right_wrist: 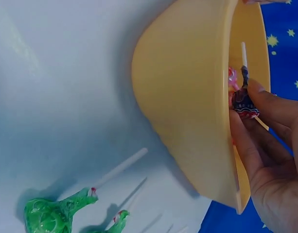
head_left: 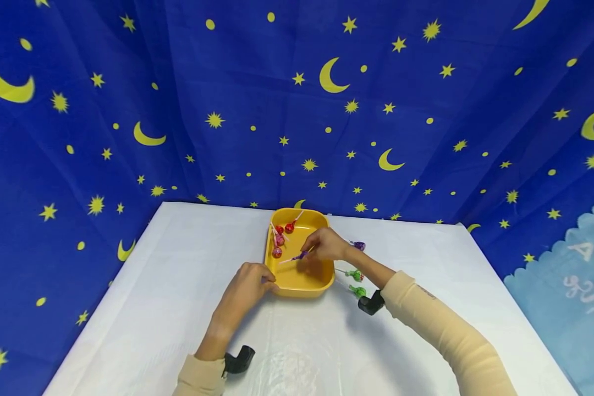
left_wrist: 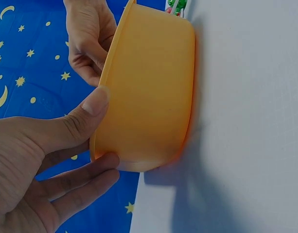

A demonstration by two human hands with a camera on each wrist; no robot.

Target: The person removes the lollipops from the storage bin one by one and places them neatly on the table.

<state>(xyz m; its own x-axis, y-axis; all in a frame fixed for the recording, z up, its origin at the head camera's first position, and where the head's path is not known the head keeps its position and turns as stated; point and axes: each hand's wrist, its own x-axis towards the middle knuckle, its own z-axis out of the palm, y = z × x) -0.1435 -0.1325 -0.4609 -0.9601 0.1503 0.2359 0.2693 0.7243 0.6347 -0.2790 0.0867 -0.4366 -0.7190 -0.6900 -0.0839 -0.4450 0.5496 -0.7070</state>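
Observation:
A yellow plastic tub [head_left: 302, 293] stands on the white table, holding several red and pink wrapped lollipops [head_left: 279, 240] along its left side. My left hand [head_left: 247, 286] grips the tub's near left corner, thumb on the outer wall in the left wrist view. Over the inside of the tub, my right hand [head_left: 324, 245] pinches a purple-wrapped lollipop [right_wrist: 243, 101] by its candy end, the white stick pointing away from the fingers. Two green lollipops [head_left: 357, 291] lie on the table right of the tub, and another purple one [head_left: 358, 245] lies farther back.
The white table [head_left: 178, 264] reaches back to a blue curtain [head_left: 257, 82] with yellow moons and stars. A light blue panel with white lettering [head_left: 574, 286] hangs at the right. Black wrist mounts [head_left: 240, 359] stick out from both sleeves.

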